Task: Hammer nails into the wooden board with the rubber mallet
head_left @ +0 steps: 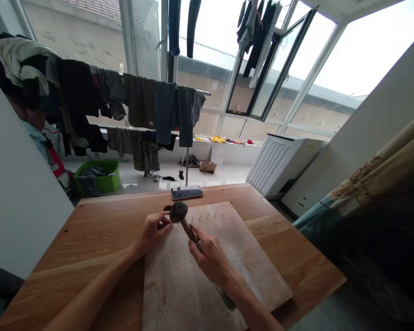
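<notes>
A pale wooden board (227,271) lies on the brown wooden table (100,230). A row of small nails (210,214) stands along the board's far edge. My right hand (210,257) is closed round the handle of a hammer (184,220), whose dark head hangs over the board's far left corner. My left hand (155,230) rests at that corner with its fingers pinched together just below the hammer head; what they hold is too small to make out.
A dark phone (186,192) lies at the table's far edge. Beyond are a drying rack hung with clothes (148,105), a green basket (98,177) on the floor, a white radiator cover (279,163), and a patterned curtain (376,184) at right.
</notes>
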A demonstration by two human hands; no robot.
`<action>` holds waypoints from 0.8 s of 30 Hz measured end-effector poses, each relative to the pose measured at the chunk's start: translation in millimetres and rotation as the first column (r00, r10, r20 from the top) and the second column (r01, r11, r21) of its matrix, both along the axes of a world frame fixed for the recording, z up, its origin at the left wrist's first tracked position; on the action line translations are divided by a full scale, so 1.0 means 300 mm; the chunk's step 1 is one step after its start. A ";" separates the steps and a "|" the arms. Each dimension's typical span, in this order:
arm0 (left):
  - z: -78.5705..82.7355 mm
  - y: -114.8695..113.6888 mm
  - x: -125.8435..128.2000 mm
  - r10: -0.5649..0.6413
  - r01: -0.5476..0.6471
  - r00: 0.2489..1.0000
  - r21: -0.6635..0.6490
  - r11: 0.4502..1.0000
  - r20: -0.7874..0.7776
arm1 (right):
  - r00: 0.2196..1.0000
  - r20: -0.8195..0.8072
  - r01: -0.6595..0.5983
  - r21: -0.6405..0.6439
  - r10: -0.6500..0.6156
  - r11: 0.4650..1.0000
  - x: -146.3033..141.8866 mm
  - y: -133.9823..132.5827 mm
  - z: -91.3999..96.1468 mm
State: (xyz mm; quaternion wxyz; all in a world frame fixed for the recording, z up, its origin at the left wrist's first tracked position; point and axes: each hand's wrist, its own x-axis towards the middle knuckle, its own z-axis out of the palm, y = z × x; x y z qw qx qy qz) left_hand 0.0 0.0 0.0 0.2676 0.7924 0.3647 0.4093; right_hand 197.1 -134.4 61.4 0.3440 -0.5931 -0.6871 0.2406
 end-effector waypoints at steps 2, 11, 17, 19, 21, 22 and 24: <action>-0.003 0.003 0.000 0.009 -0.008 1.000 0.027 1.000 -0.018 | 0.999 0.044 -0.024 0.014 0.024 1.000 -0.018 0.013 0.009; -0.016 0.011 -0.021 -0.033 0.034 0.996 0.016 0.999 -0.077 | 0.836 -0.539 -0.055 -0.274 -0.106 0.960 0.015 -0.029 -0.047; 0.064 -0.062 -0.010 0.116 -0.111 0.989 0.058 0.992 -0.096 | 0.552 -0.720 0.230 -0.354 -0.421 0.906 0.123 -0.164 -0.082; 0.109 -0.131 0.000 0.126 -0.118 0.983 0.062 0.991 -0.134 | 0.574 -0.679 0.229 -0.403 -0.457 0.886 0.153 -0.191 -0.088; 0.132 -0.213 -0.013 0.080 -0.062 0.968 0.085 0.995 -0.239 | 0.679 -0.605 0.164 -0.427 -0.416 0.889 0.176 -0.206 -0.096; 0.131 -0.255 -0.032 0.062 -0.027 0.947 0.112 0.993 -0.316 | 0.744 -0.545 0.148 -0.429 -0.386 0.891 0.186 -0.213 -0.099; 0.103 -0.329 -0.095 0.127 -0.031 0.873 0.206 0.978 -0.471 | 0.860 -0.378 0.195 -0.376 -0.343 0.906 0.205 -0.231 -0.102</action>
